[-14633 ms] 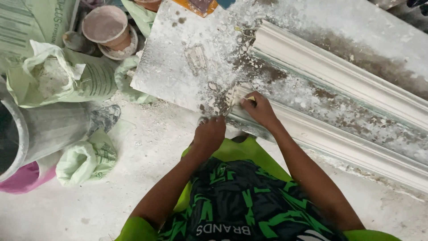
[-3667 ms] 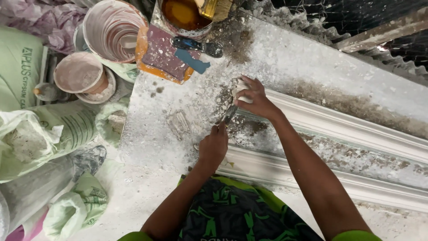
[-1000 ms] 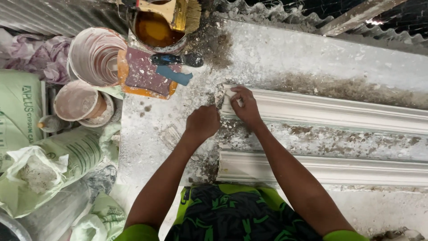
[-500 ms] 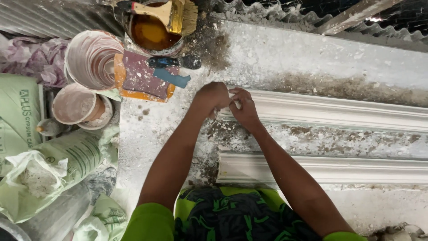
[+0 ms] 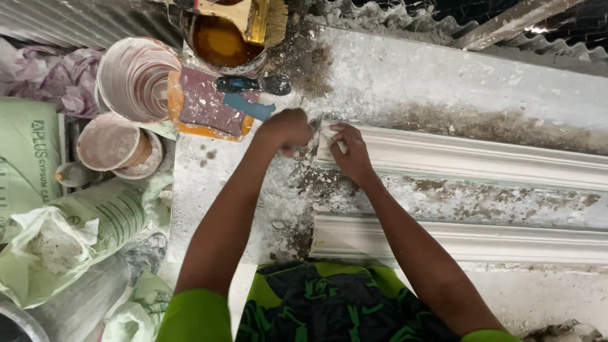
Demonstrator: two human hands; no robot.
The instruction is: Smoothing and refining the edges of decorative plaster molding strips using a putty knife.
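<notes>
Dusty white counter [image 5: 405,76], strewn with plaster crumbs. Left hand [image 5: 288,130] in closed grip on a small blade [image 5: 315,130] at the end of the far moulding [image 5: 468,158]. Right hand [image 5: 351,152] pressed flat on that end, holding nothing. Near moulding [image 5: 456,237] parallel. Buckets [image 5: 136,79], sacks [image 5: 76,221] at left.

- Both bare arms reach from the near edge toward the far middle, forearms drawing together until the hands nearly meet.
- The left hand [image 5: 288,130] is curled into a closed grip, knuckles up, a thin blade showing at its right side.
- The right hand [image 5: 350,152] lies palm down just right of it, fingers [image 5: 335,132] bent and pressing downward.
- Green sleeves cover both upper arms.
</notes>
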